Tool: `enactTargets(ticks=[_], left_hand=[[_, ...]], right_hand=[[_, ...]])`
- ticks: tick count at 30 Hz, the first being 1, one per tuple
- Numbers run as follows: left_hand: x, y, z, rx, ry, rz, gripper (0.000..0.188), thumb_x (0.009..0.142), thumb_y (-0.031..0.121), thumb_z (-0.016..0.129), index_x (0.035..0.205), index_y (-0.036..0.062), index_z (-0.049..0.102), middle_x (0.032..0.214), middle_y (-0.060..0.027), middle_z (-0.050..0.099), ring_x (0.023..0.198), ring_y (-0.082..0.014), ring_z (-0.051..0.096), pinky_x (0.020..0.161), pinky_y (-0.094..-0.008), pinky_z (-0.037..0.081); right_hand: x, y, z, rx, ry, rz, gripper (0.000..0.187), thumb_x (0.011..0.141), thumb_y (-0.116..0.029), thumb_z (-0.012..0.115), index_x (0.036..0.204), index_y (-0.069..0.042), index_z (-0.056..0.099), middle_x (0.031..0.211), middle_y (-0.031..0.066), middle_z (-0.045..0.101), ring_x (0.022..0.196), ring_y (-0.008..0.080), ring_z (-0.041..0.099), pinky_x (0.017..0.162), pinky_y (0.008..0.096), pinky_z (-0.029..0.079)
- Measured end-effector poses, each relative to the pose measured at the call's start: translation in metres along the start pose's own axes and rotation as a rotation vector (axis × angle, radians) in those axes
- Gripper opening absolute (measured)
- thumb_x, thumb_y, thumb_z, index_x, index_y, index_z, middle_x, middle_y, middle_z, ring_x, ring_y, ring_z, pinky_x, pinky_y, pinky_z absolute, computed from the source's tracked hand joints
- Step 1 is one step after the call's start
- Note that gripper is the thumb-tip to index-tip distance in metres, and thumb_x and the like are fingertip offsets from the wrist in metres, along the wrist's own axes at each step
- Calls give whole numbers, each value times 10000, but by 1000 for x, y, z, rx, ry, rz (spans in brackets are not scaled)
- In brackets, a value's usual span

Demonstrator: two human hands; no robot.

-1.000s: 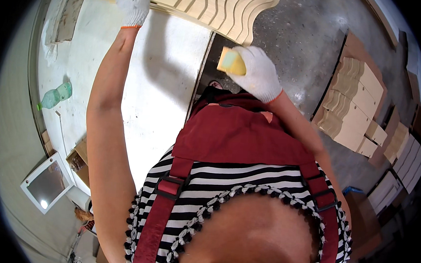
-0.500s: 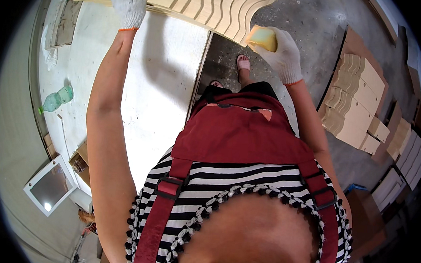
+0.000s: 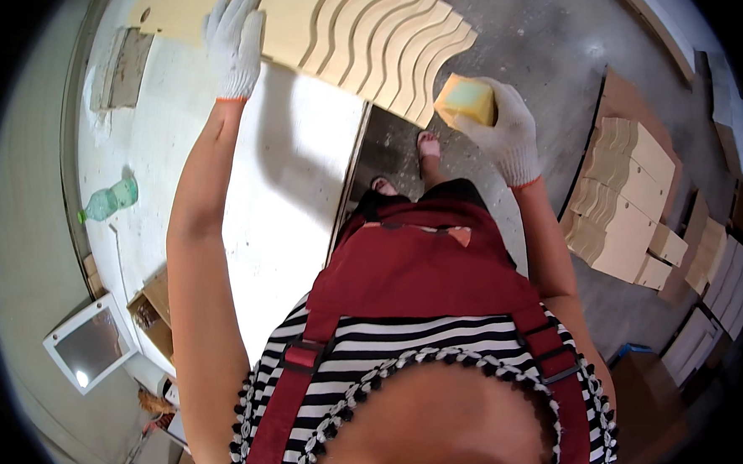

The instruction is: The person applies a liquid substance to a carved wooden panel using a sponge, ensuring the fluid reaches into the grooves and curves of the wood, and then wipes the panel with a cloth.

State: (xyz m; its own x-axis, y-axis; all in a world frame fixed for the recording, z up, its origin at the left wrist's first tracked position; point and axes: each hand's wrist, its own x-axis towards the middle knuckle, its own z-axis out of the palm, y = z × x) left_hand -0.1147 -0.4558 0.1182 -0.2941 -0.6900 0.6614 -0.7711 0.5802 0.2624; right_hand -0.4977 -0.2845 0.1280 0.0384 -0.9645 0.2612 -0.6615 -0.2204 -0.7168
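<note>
A green-tinted plastic bottle lies on its side at nine o'clock on the white tabletop, its green cap toward eight; whether it holds any liquid cannot be told. At eight o'clock, a white-framed panel stands farther out, and nearer the centre is an open brown box with something dark inside, too small to make out.

The gloved left hand is at eleven o'clock, its forearm running up from the lower edge toward twelve. The hand lies palm down near the edge of the pale wooden panels, fingers straight and slightly spread, pressing flat rather than gripping. These panels span eleven to nearly one o'clock, stacked so that their wavy ends step out toward one.

At one o'clock, just beside those ends, a yellow block with a pale greenish face is held by the gloved right hand, thumb and fingers closed around it. Whether the block touches the wood cannot be told. The right forearm slants up toward eleven. Between two and three o'clock, more wavy-edged panels lie in groups over brown cardboard.
</note>
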Motion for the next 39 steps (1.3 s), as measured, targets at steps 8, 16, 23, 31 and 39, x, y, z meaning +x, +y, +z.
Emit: enactTargets(ticks=[8,16,23,31,39], left_hand=[[4,9,3,39,-10,-15,349,984,249,558,1251,69,695,1297,-109,667,1208,-342,531,1053,-427,361],[7,12,3,44,2,-1,346,986,244,547,1246,75,699,1290,-96,672,1203,-324,546,1046,-427,369],[8,12,3,25,20,8,339,989,253,551,1240,82,702,1293,-86,672,1207,-324,546,1050,-427,366],[5,16,-2,50,-31,-17,362,1006,231,508,1283,70,677,1348,-101,642,1267,-343,522,1086,-429,355],[5,14,1,27,-6,-14,357,994,236,526,1279,88,683,1344,-91,647,1255,-338,534,1084,-430,363]], right_hand=[[87,42,-8,-178,123,8,387,742,-312,786,1016,-52,701,921,153,693,859,340,670,766,398,542],[137,57,-4,-200,-31,-31,392,759,-378,782,993,-72,708,929,158,698,874,335,672,764,402,547],[121,47,19,-326,-31,-21,390,779,-345,772,1028,-56,691,953,155,693,884,346,674,779,411,542],[99,11,40,-322,-73,1,410,784,-391,770,1028,-73,684,984,147,681,941,350,660,799,435,533],[96,2,42,-314,-304,-45,462,769,-429,756,1025,-53,678,1038,164,682,1015,361,651,866,454,531]])
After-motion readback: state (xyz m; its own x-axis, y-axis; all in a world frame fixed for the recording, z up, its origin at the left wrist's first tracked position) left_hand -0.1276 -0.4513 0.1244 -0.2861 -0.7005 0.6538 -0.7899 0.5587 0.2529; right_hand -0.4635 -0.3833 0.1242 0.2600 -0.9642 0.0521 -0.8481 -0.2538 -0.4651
